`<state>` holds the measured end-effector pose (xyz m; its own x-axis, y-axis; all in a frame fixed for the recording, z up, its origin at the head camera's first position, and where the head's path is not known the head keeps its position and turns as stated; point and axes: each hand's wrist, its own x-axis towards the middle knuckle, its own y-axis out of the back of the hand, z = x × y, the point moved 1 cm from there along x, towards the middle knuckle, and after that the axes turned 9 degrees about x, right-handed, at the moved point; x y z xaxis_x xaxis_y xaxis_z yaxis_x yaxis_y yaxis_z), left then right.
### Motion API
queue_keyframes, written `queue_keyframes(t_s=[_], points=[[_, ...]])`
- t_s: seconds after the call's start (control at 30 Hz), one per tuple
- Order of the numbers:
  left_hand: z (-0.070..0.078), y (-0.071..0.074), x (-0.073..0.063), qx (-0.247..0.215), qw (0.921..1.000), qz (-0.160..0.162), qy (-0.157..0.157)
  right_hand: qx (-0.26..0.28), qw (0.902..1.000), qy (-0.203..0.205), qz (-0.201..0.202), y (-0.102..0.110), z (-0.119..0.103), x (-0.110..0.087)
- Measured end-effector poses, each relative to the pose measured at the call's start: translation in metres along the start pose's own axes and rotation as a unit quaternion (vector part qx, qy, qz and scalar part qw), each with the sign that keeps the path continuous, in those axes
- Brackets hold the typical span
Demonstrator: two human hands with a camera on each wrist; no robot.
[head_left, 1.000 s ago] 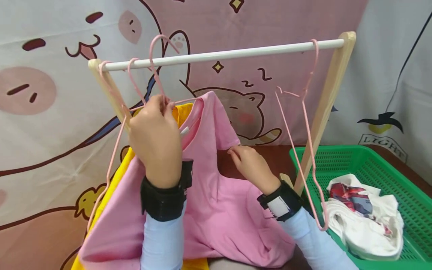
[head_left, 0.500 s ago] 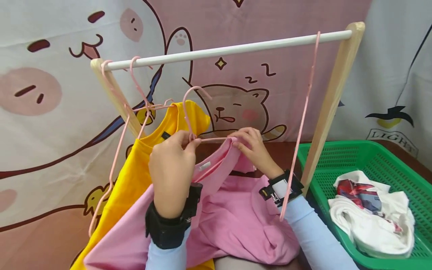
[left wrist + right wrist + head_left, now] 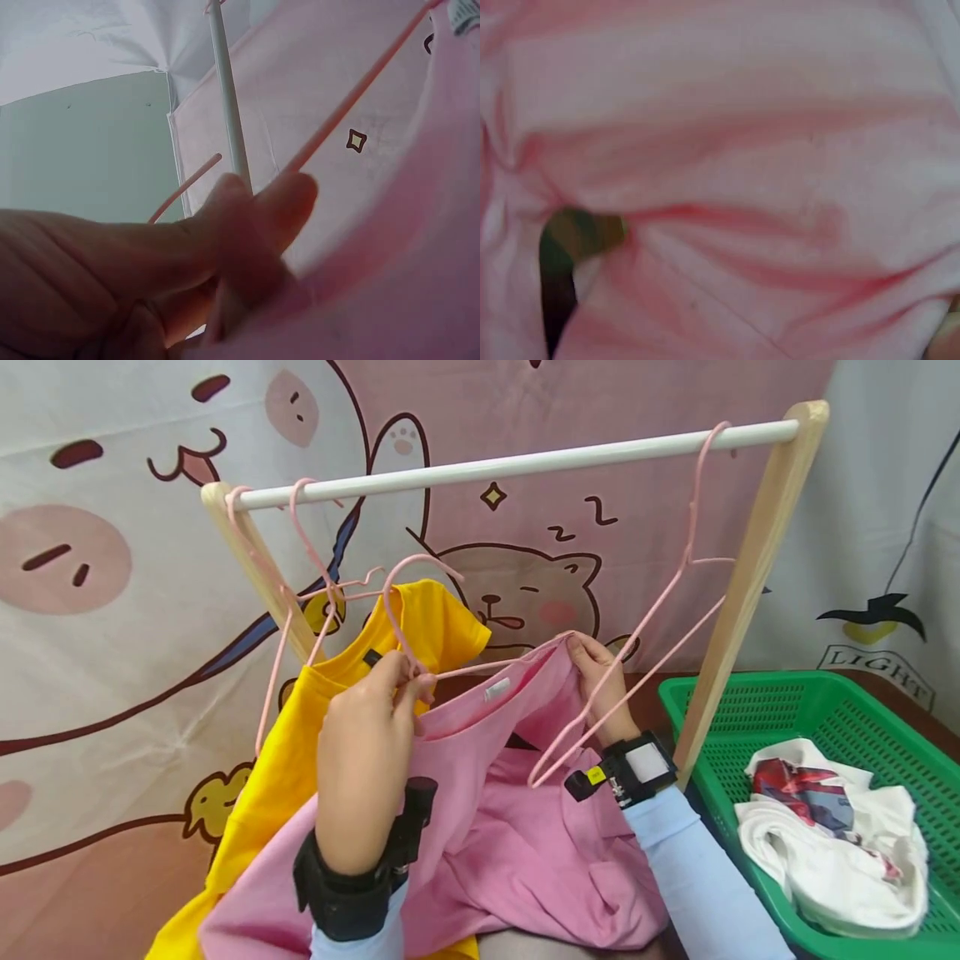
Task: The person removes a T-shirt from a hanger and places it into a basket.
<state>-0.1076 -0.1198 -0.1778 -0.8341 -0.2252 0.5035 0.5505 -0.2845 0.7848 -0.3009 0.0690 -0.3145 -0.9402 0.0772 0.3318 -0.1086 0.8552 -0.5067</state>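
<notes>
My left hand (image 3: pixel 371 710) pinches the neck of a pink wire hanger (image 3: pixel 408 610) below its hook, together with the collar of a pink T-shirt (image 3: pixel 487 827). In the left wrist view the fingers (image 3: pixel 255 225) press on the hanger wire (image 3: pixel 352 97). My right hand (image 3: pixel 600 681) grips the far side of the pink collar, pulled over the hanger's arm. The right wrist view shows only pink cloth (image 3: pixel 720 187). The shirt's body droops below both hands. A yellow T-shirt (image 3: pixel 352 693) hangs on the white rail (image 3: pixel 525 464) behind my left hand.
The wooden-framed rack (image 3: pixel 742 593) holds an empty pink hanger (image 3: pixel 675 585) at its right end, swung against my right wrist, and another (image 3: pixel 262 610) at the left. A green basket (image 3: pixel 862 718) at the right holds a white printed garment (image 3: pixel 817 827). A cartoon curtain hangs behind.
The hanger with the pink shirt came down off the rail and toward me. My right hand rose from the sleeve to the collar and stretched it rightward. The empty right hanger swung.
</notes>
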Motion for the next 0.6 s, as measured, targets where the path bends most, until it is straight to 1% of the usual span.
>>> queue_keyframes(t_s=[0.07,0.13,0.17,0.23,0.27,0.33,0.4,0.43,0.5,0.53,0.57,0.6], points=[[0.0,0.0,0.0,-0.004,1.0,-0.002,0.0,0.04,0.9986,-0.026,0.023,0.002,0.006,0.002],[0.001,-0.002,0.002,-0.012,0.9999,0.0,0.003,0.045,0.9969,-0.05,0.041,0.005,0.013,0.002],[0.001,-0.003,0.003,-0.015,0.9999,0.002,0.004,0.031,0.9967,-0.063,0.041,0.007,0.017,0.002],[0.003,-0.006,0.006,-0.018,0.9998,0.007,0.008,-0.007,0.9955,-0.09,0.027,0.009,0.023,0.0],[0.004,-0.008,0.008,-0.018,0.9998,0.008,0.01,-0.039,0.9942,-0.099,0.02,0.01,0.026,-0.002],[0.005,-0.011,0.011,-0.013,0.9998,0.007,0.013,-0.099,0.9901,-0.1,0.0,0.011,0.03,-0.005],[0.005,-0.014,0.015,-0.008,0.9999,0.003,0.014,-0.148,0.9858,-0.078,-0.016,0.01,0.031,-0.007],[0.005,-0.016,0.016,-0.006,0.9999,0.0,0.015,-0.178,0.9823,-0.056,-0.02,0.008,0.031,-0.009],[0.005,-0.018,0.018,-0.001,0.9998,-0.006,0.018,-0.231,0.9728,0.003,-0.021,0.004,0.029,-0.011],[0.005,-0.019,0.019,0.001,0.9998,-0.008,0.02,-0.256,0.9655,0.041,-0.02,0.0,0.026,-0.012],[0.005,-0.02,0.019,0.004,0.9997,-0.012,0.022,-0.289,0.9533,0.085,-0.019,-0.004,0.024,-0.014],[0.006,-0.021,0.019,0.006,0.9996,-0.016,0.022,-0.321,0.9379,0.13,-0.019,-0.008,0.022,-0.015]])
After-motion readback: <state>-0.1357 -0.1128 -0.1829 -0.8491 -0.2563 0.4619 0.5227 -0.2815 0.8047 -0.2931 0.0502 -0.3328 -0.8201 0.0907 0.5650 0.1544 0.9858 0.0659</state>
